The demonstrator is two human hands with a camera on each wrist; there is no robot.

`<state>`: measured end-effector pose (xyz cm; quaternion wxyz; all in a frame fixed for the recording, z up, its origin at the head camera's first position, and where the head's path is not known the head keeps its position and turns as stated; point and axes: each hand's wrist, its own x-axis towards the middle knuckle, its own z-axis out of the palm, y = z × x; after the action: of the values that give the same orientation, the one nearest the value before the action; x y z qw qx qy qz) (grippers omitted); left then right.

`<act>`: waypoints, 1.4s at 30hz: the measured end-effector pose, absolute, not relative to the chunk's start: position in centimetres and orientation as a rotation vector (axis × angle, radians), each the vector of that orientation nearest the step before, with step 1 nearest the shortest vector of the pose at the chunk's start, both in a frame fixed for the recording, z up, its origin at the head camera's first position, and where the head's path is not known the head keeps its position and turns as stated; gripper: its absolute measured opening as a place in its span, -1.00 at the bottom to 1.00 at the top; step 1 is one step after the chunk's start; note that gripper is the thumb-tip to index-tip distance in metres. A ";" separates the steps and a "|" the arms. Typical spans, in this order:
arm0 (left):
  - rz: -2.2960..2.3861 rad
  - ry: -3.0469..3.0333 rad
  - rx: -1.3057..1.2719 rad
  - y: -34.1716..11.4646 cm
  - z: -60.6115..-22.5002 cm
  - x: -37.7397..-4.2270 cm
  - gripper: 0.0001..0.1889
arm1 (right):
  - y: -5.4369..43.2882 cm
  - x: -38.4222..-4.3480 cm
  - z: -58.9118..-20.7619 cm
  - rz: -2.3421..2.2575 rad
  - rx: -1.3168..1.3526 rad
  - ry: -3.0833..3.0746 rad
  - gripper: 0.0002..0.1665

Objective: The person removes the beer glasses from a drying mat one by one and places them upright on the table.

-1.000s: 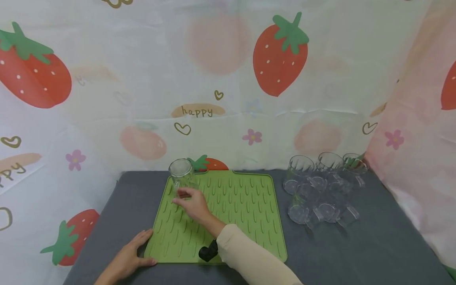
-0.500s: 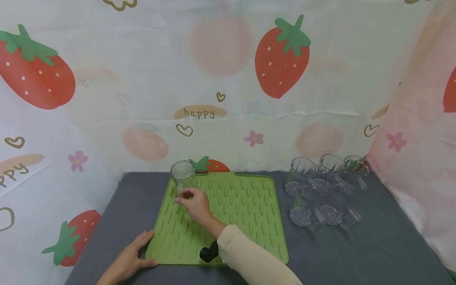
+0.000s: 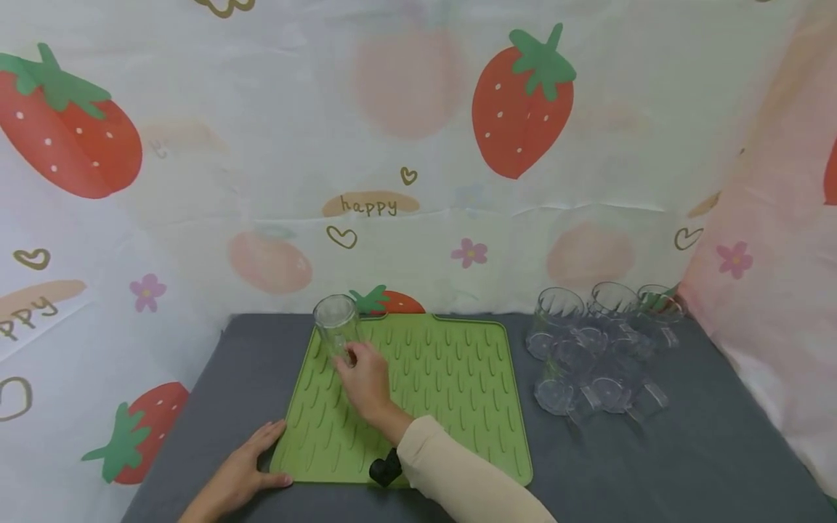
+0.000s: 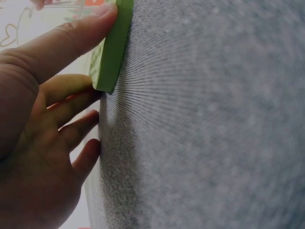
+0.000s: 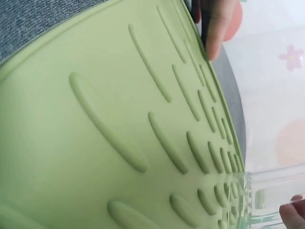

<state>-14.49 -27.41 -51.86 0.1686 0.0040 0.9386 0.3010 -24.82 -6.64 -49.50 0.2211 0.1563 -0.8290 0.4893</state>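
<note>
A clear glass mug (image 3: 336, 323) stands at the far left corner of a green ridged mat (image 3: 445, 407). My right hand (image 3: 366, 381) holds the mug's handle between thumb and curled fingers. In the right wrist view, the lower right edge shows fingertips (image 5: 293, 214) against the glass mug (image 5: 269, 191). My left hand (image 3: 238, 472) rests at the mat's near left corner with its fingers spread and fairly straight. In the left wrist view, the thumb (image 4: 71, 43) touches the edge of the green mat (image 4: 114, 52), and the other fingers lie along its side.
Several clear glass mugs (image 3: 556, 392) stand grouped on the right of the grey tablecloth (image 3: 706, 450). A white curtain (image 3: 418, 254) with a strawberry print hangs behind the table. A black wrist device (image 3: 386, 468) is on my right forearm.
My right hand has shifted slightly right, its fingers now further round the mug handle, and the mug's handle has turned a little toward me. My left hand stays at the mat's corner.
</note>
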 end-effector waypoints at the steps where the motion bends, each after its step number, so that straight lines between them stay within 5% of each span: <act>1: 0.853 2.669 0.015 -27.4 -51.9 -14.5 0.08 | -6.5 -24.8 -49.5 1.349 0.424 -2.291 -0.86; 42: 0.857 2.682 0.077 -27.5 -51.6 -14.4 0.09 | -1.7 -24.9 -48.4 1.407 0.557 -2.269 -0.78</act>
<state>-14.44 -27.50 -51.57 0.1616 0.0271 0.9397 0.3003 -24.94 -1.71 -48.40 0.2055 0.1997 -0.8142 0.5049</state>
